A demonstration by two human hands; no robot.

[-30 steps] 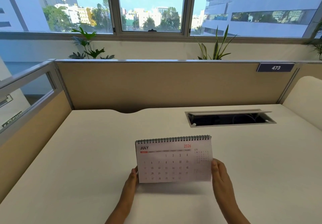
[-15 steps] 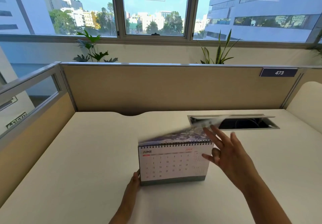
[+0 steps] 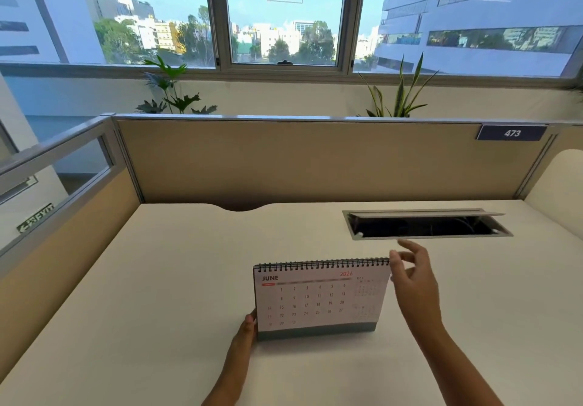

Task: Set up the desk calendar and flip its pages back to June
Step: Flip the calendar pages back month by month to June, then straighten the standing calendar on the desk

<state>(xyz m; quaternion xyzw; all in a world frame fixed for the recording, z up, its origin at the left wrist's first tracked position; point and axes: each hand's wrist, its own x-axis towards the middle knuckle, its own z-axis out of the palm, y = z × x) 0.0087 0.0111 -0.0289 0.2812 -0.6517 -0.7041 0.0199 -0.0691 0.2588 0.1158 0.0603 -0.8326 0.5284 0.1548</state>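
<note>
The left hand [image 3: 247,326] presses against the bottom left edge of the desk calendar [image 3: 318,298], w/ only the thumb side showing, so you can't tell how tight the hold is. The right hand [image 3: 415,282] is up by the top right corner, fingers [image 3: 398,265] spread loose & holding nothing; one fingertip is right at the end of the black spiral rings [image 3: 321,264]. The calendar stands up on the white desk [image 3: 157,295], near the front & about the middle. Its page says JUNE 2026. Behind it on the right is an open cable slot [image 3: 426,227] in the desk. Further back is a tan wall panel [image 3: 299,159] w/ a tag [image 3: 511,133] reading 473, then 2 plants & big windows.
</note>
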